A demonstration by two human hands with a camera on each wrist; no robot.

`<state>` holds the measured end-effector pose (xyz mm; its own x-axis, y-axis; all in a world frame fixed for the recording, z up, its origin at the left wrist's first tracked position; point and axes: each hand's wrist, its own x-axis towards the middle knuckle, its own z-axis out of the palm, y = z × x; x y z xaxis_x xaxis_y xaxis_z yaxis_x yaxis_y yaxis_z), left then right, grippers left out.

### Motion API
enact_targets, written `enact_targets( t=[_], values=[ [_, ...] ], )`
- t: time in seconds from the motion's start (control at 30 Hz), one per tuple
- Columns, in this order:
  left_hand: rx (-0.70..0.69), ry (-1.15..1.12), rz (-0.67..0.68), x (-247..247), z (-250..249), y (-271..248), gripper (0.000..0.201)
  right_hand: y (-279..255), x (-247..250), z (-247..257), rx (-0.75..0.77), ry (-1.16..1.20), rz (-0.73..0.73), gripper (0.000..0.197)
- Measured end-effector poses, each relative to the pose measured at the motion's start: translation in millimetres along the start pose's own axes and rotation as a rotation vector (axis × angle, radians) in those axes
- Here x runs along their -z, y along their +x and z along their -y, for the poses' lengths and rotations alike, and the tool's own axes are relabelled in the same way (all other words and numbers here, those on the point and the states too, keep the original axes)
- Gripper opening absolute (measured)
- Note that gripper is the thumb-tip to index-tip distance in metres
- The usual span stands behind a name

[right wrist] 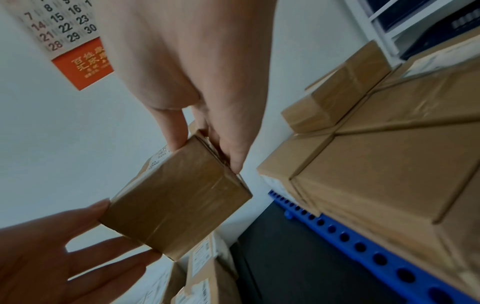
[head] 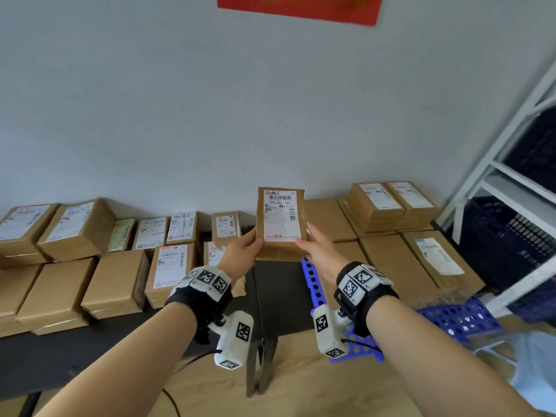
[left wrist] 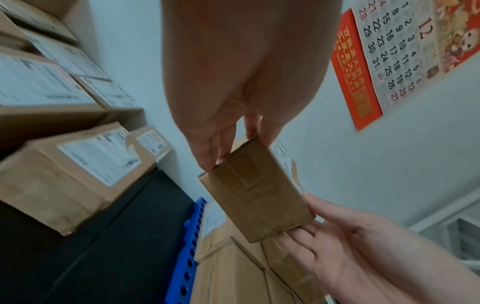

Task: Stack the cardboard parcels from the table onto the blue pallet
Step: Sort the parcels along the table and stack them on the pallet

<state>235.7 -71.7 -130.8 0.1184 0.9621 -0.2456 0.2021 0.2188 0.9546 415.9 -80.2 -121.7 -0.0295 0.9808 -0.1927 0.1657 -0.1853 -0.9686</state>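
Observation:
A small cardboard parcel (head: 280,218) (left wrist: 257,191) (right wrist: 176,197) with a white shipping label is held up in the air between the table and the pallet. My left hand (head: 240,255) (left wrist: 233,131) grips its left edge, thumb on the label side and fingers behind. My right hand (head: 316,245) (right wrist: 207,139) grips its right edge the same way. The blue pallet (head: 445,319) (right wrist: 345,236) lies at the right, loaded with several parcels (head: 391,236). Several more parcels (head: 90,251) lie on the dark table (head: 75,356) at the left.
A white metal shelf rack (head: 511,164) with dark crates stands at the far right. A red wall calendar (head: 301,7) (left wrist: 389,51) hangs above. The table's metal leg (head: 258,368) and a black cable (head: 177,386) stand over the wooden floor between table and pallet.

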Motion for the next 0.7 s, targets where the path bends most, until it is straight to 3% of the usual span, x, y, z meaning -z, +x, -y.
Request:
enact_targets(
  t=[0.37, 0.7],
  values=[
    [0.034, -0.042, 0.064, -111.3, -19.5, 57.1, 0.042, 22.9, 112.9, -20.3, -0.050, -0.010, -0.111, 0.053],
    [0.110, -0.064, -0.046, -171.4, -22.5, 117.2, 0.041, 88.3, 179.9, -30.0, -0.070, -0.136, -0.004, 0.050]
  ],
)
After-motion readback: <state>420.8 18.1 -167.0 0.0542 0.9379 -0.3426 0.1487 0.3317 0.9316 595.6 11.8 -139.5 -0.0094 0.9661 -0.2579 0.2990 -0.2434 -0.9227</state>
